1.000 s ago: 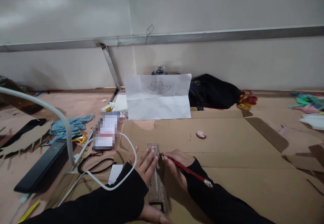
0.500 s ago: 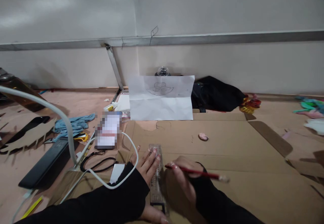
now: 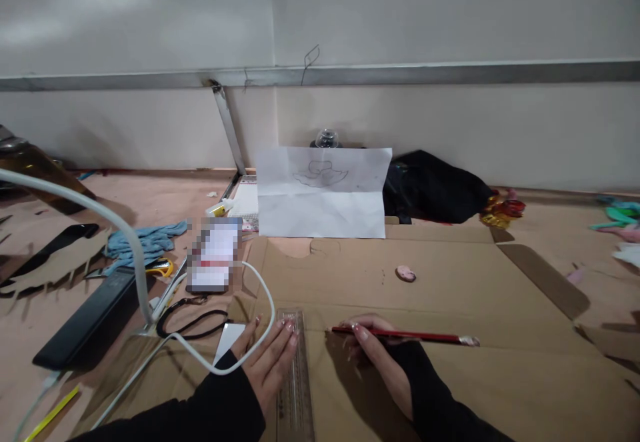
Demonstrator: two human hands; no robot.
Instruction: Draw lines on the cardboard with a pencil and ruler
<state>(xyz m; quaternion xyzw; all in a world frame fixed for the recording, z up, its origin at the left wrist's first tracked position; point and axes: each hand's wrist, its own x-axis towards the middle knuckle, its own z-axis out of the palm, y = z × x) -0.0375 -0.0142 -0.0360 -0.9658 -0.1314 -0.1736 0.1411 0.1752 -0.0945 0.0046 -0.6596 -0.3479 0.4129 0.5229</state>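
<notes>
My left hand [image 3: 270,365] lies flat with its fingers stretched over a clear ruler [image 3: 299,389], pressing it on the brown cardboard [image 3: 450,295]. To the right of the ruler, my right hand [image 3: 375,345] pinches a red pencil [image 3: 425,337]. The pencil lies nearly level, its tip pointing left and its eraser end to the right. A pink eraser [image 3: 405,273] with dark smudges rests on the cardboard beyond that hand. At the cardboard's far edge a creased white sheet [image 3: 323,212] stands propped up, bearing a pencil drawing.
Left of my hands are a phone [image 3: 215,255], a looping white cable [image 3: 273,305], a black strap [image 3: 193,325], a black power bank [image 3: 90,322] and a blue cloth [image 3: 145,245]. A black bundle [image 3: 440,189] lies behind the sheet, near the wall.
My left hand and the ruler have shifted left and nearer to me. My right hand still holds the pencil, which has swung from a slant to nearly level.
</notes>
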